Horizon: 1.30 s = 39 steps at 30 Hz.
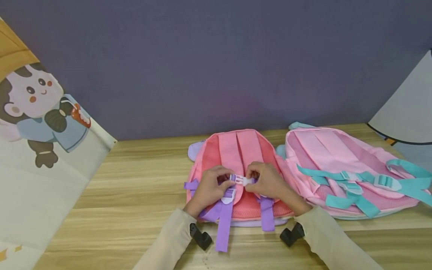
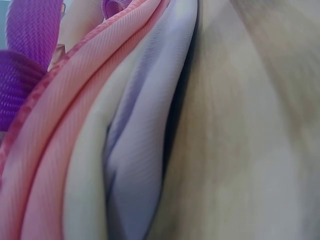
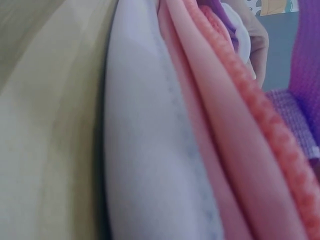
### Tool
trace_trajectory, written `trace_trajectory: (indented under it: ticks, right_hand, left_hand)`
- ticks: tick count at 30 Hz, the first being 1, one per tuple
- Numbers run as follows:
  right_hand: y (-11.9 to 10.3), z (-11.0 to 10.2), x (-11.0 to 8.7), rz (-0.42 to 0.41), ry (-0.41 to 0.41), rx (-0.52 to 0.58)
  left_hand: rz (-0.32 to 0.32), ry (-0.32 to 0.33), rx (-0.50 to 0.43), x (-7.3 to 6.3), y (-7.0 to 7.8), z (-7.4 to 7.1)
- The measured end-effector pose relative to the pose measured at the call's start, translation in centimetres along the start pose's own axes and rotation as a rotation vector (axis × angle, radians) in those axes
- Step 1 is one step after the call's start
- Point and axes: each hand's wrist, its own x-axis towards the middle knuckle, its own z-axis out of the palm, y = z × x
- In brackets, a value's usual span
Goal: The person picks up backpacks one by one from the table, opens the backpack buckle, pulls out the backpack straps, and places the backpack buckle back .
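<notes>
A coral-pink backpack (image 1: 209, 161) lies with its shoulder straps up on the wooden table. Over its middle, my left hand (image 1: 210, 188) pinches the pronged half of a white side-release buckle (image 1: 239, 180) on a purple strap. The other half, a white socket (image 1: 247, 182), is between the fingertips of my right hand (image 1: 268, 180). The prongs meet the socket's mouth; whether they are clicked in, I cannot tell. Purple webbing (image 1: 223, 228) hangs below my left hand from a white strap adjuster (image 1: 228, 195). Both wrist views mostly show the backpack's layered edge (image 2: 140, 135).
To the right, touching the coral one, lies a light-pink backpack (image 1: 327, 146) with teal straps (image 1: 368, 206) spread across it. A dark panel (image 1: 216, 67) rises behind the table (image 1: 135, 180). Printed cartoon panels stand at the left (image 1: 37, 97) and right (image 1: 408, 97).
</notes>
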Motion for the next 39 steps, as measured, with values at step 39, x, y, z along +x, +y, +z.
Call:
trace_trajectory:
  ticks: [39]
  right_hand:
    - [-1.1, 0.5, -0.4, -0.025, -0.054, 0.026]
  left_hand:
    - [-0.030, -0.156, -0.037, 0.3, 0.5, -0.5]
